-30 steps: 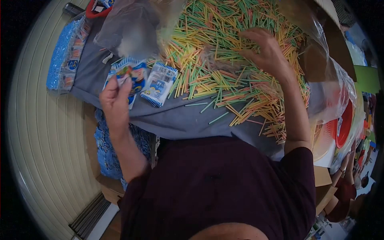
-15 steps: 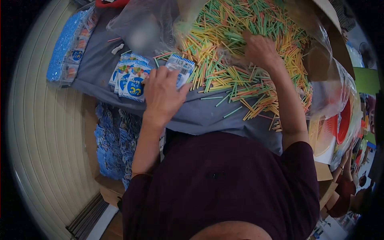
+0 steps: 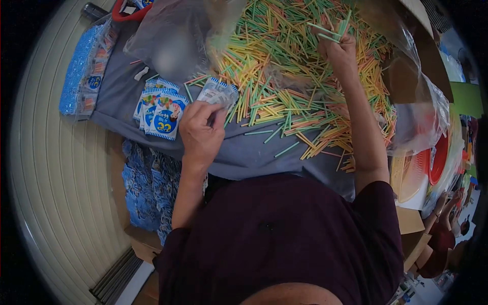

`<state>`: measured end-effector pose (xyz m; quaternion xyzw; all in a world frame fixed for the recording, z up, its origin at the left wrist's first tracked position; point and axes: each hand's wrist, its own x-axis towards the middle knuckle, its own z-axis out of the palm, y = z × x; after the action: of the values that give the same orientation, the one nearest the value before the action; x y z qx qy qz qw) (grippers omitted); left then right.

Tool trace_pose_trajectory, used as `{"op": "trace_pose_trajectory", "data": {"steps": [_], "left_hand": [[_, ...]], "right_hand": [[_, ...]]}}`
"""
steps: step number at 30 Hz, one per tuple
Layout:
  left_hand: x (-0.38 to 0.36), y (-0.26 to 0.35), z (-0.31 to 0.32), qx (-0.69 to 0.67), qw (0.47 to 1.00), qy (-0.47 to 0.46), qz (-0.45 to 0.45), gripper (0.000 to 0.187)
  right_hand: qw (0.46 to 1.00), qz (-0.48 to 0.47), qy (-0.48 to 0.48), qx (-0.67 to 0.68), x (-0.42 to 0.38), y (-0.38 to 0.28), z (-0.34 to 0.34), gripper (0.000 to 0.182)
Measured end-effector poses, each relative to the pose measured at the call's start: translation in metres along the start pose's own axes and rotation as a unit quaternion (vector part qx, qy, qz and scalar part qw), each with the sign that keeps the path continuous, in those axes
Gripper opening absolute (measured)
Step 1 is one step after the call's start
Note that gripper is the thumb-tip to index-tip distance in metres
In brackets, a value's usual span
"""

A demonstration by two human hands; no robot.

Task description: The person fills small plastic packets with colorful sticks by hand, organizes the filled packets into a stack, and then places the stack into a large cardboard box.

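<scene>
My left hand (image 3: 202, 127) is closed with its fingertips on a small clear-and-blue packet (image 3: 218, 92) that lies at the edge of the stick pile. My right hand (image 3: 339, 53) grips several green and pinkish sticks (image 3: 333, 34), which poke out past the fingers above the pile. The loose pile of yellow, green and pink sticks (image 3: 264, 61) spreads over the grey cloth. Left of my left hand lie several blue-and-white printed packets (image 3: 163, 116), overlapping one another.
A clear bag of blue-edged packets (image 3: 84, 68) lies at the far left. Below the cloth's edge stands a cardboard box with blue packets (image 3: 140, 188). Clear plastic (image 3: 178, 38) covers the upper middle. Red and yellow baskets (image 3: 437, 160) are at right, near other people (image 3: 439, 244).
My right hand has risen slightly from the pile and now shows sticks in its fingers. My left hand has shifted left, its fingers closing on the packet, which has moved slightly left too.
</scene>
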<state>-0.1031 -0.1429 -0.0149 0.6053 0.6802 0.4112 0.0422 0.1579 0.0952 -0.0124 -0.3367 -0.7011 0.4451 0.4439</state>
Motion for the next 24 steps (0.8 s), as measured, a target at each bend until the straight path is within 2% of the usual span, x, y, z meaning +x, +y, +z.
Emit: {"op": "trace_pose_trajectory", "data": {"steps": [1,2,3,5,6,7,8,9,11,13,15,16,17,18,19,20,22,24], "left_hand": [[0.001,0.001,-0.001,-0.013,0.999,-0.007,-0.036,0.013],[0.003,-0.001,-0.002,-0.011,0.999,-0.009,-0.035,0.013],[0.004,-0.005,-0.004,0.008,1.000,-0.025,-0.012,0.015],[0.006,-0.010,-0.006,0.028,0.999,-0.044,0.011,0.018],[0.007,-0.012,-0.005,0.032,0.999,-0.003,0.034,0.019],[0.008,-0.014,-0.003,0.034,0.997,0.037,0.059,0.020],[0.008,-0.017,-0.002,0.031,0.997,0.032,0.063,0.020],[0.006,-0.020,0.000,0.069,0.994,0.011,0.079,0.021],[0.004,-0.017,0.000,0.106,0.990,-0.010,0.095,0.021],[0.003,-0.007,-0.005,0.096,0.994,-0.051,0.034,0.020],[0.005,-0.008,-0.012,0.084,0.994,-0.061,0.041,0.018],[0.006,-0.011,-0.016,0.075,0.993,-0.072,0.048,0.017],[0.005,-0.012,-0.020,0.077,0.993,-0.069,0.047,0.017],[0.004,-0.013,-0.023,-0.019,0.998,-0.058,-0.016,0.016],[0.005,-0.014,-0.023,-0.117,0.989,-0.047,-0.077,0.015],[0.009,-0.014,-0.022,-0.121,0.989,-0.049,-0.073,0.015],[0.018,-0.005,-0.023,-0.242,0.968,0.014,-0.064,0.012],[0.037,0.016,-0.014,-0.277,0.958,0.012,-0.068,0.011]], "right_hand": [[0.990,0.018,-0.015,0.139,0.003,-0.007,-0.005,0.025],[0.997,0.025,0.053,0.057,0.002,-0.025,0.006,0.022],[0.996,0.027,0.054,0.059,0.003,-0.024,0.008,0.022],[0.995,-0.092,0.018,0.047,0.004,-0.022,0.009,0.015],[0.995,-0.091,0.021,0.047,0.000,-0.011,0.011,0.015],[0.992,-0.084,-0.029,-0.087,-0.007,0.008,0.015,0.017],[0.970,-0.072,-0.079,-0.219,-0.012,0.014,0.019,0.020],[0.944,-0.166,-0.091,-0.270,-0.012,0.020,0.022,0.024],[0.936,-0.177,-0.114,-0.282,-0.007,0.024,0.018,0.025],[0.927,-0.189,-0.135,-0.295,-0.006,0.022,0.015,0.025],[0.988,-0.033,-0.113,-0.098,-0.007,0.016,0.013,0.020],[0.988,-0.036,-0.116,-0.097,-0.006,0.018,0.012,0.020],[0.999,0.005,-0.051,-0.001,-0.006,0.017,0.011,0.022],[0.994,0.047,0.016,0.093,-0.005,0.015,0.011,0.024],[0.992,0.040,0.039,0.118,-0.004,0.013,0.008,0.036],[0.992,0.039,0.042,0.114,-0.002,-0.005,0.010,0.036],[0.938,0.141,0.167,0.270,0.000,-0.039,0.017,0.021],[0.942,0.106,0.153,0.281,0.005,-0.040,0.016,0.023]]}}
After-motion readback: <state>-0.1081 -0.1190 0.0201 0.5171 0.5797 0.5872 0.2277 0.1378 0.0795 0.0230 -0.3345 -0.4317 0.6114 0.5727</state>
